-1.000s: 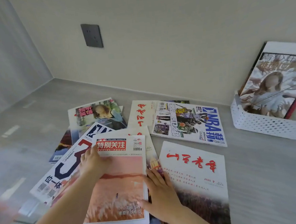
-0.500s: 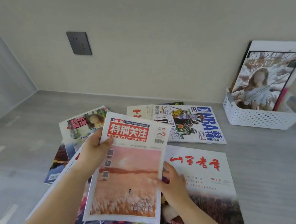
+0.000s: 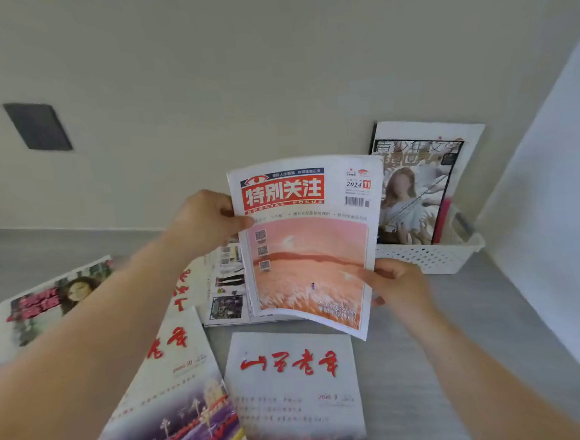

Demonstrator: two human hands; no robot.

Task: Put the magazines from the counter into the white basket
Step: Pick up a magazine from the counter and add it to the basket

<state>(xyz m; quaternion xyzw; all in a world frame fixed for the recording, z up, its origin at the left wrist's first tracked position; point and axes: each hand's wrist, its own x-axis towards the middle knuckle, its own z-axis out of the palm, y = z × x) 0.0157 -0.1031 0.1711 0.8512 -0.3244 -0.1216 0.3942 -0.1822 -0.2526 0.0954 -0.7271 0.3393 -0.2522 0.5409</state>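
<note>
I hold a magazine with a red title and a pink sunset cover (image 3: 309,249) up in the air, nearly upright, just left of the white basket (image 3: 432,258). My left hand (image 3: 206,222) grips its upper left edge and my right hand (image 3: 397,282) pinches its lower right edge. The basket stands against the back wall at the right with magazines (image 3: 417,190) upright inside it. Several more magazines lie on the grey counter: a white one with red script (image 3: 293,391) near me, one with a purple night scene (image 3: 171,410), and one with a woman's portrait (image 3: 47,298) at the left.
A sports magazine (image 3: 226,289) lies partly hidden behind the held one. A dark wall socket (image 3: 37,125) sits on the back wall at the upper left. A white side wall (image 3: 555,201) closes the counter (image 3: 495,325) right of the basket.
Both hands have lifted the pink magazine off the pile and carried it up and rightwards, close to the basket. The view has turned right.
</note>
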